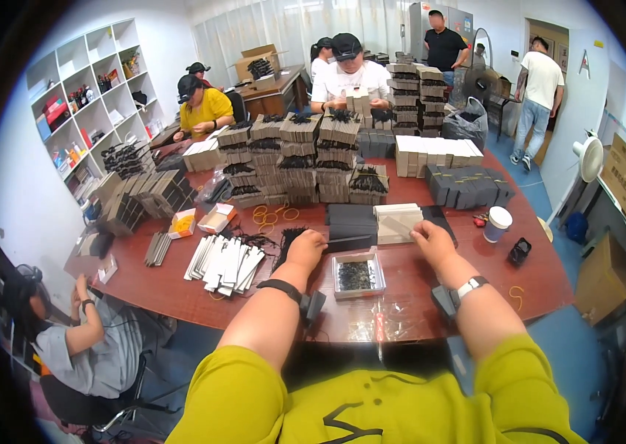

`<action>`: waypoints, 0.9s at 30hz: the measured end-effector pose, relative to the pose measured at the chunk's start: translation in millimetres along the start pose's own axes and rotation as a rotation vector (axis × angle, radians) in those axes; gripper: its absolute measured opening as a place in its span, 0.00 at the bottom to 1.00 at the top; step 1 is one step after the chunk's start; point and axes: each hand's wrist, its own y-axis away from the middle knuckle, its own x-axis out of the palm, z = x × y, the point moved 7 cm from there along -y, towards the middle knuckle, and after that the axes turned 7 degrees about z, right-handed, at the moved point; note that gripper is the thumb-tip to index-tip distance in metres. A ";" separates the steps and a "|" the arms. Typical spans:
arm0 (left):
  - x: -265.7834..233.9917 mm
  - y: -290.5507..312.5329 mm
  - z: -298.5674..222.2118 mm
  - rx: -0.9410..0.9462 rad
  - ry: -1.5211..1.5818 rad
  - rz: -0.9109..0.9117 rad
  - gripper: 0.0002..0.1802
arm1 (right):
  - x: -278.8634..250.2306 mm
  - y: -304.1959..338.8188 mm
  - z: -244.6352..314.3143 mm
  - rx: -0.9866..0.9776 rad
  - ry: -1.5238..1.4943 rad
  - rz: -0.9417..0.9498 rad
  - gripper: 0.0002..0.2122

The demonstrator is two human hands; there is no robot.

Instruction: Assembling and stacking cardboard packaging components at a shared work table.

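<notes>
Over the near middle of the red-brown table, my left hand (307, 249) pinches one end of a thin dark strip (348, 239). Its fingers are closed, with the strip pointing right. To the right, my right hand (432, 241) has its fingertips closed on a thin grey-beige card (406, 225), held in front of a block of beige cards (394, 212). Left of that block lies a stack of black cards (350, 214). Between my forearms sits a clear plastic box (339, 291) with small black pieces inside. Black cords (288, 240) lie beside my left hand.
White strips (224, 263) spread left of my left arm. Tall bundled card stacks (298, 163) stand across the table. A paper cup (498, 224) and black object (520, 251) sit at right. A screwdriver-like tool (380, 327) lies near the front edge. Several people work around.
</notes>
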 end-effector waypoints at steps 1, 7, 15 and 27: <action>-2.8 3.0 0.7 0.017 -0.036 -0.023 0.06 | 2.2 5.3 1.7 -0.005 0.004 -0.001 0.06; -6.7 0.8 -5.6 -0.090 0.053 0.010 0.06 | 7.4 38.9 -9.2 0.083 -0.231 -0.020 0.07; -40.8 21.5 -43.3 -0.158 0.546 0.052 0.05 | -5.4 87.4 47.5 0.145 -0.290 0.046 0.09; -45.6 159.8 -155.1 -0.276 1.012 0.521 0.06 | -13.9 163.5 207.1 -0.384 0.080 0.145 0.10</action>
